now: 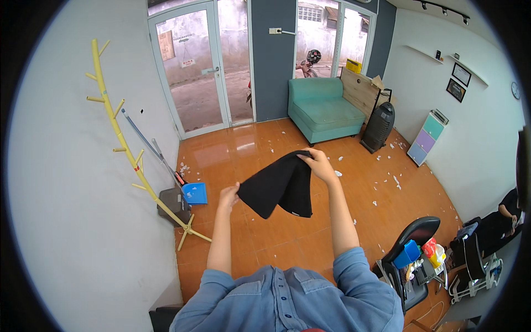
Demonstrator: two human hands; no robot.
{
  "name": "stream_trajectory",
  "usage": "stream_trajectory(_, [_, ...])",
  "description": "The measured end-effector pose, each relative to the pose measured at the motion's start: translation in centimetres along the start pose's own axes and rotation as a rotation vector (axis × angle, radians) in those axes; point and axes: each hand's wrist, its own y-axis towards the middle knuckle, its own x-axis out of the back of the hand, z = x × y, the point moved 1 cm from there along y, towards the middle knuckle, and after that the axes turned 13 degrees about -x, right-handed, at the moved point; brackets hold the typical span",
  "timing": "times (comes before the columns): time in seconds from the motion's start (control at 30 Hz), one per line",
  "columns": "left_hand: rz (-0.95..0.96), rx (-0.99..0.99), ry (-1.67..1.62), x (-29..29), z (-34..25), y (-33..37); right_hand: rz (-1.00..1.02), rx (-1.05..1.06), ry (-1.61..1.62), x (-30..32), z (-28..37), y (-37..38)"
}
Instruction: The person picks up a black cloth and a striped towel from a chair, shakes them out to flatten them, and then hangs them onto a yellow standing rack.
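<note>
A black piece of cloth (279,185) hangs in front of me, folded over and drooping, with a small pale tag at its lower right edge. My left hand (229,196) pinches its left corner. Higher up and to the right, my right hand (318,165) grips the cloth's top edge. Both arms reach forward, so the cloth is held in the air above the tiled floor. What kind of cloth item it is, I cannot make out.
Scraps of white litter lie across the orange tiled floor (265,243). At left stand a yellow coat rack (119,133) and a blue dustpan (194,193). Ahead are a green sofa (326,108) and a black trolley speaker (379,126). A loaded black chair (415,238) and a seated person are right.
</note>
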Motion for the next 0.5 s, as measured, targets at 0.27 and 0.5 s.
stream_trajectory(0.27, [0.014,-0.107,-0.180,1.5,-7.1,-0.7,-0.017,-0.115,0.073,2.4,-2.7,-0.9])
stream_trajectory(0.5, [0.020,-0.344,-0.313,0.8,-9.3,-1.3,0.044,-0.082,0.124,2.8,-2.9,-0.9])
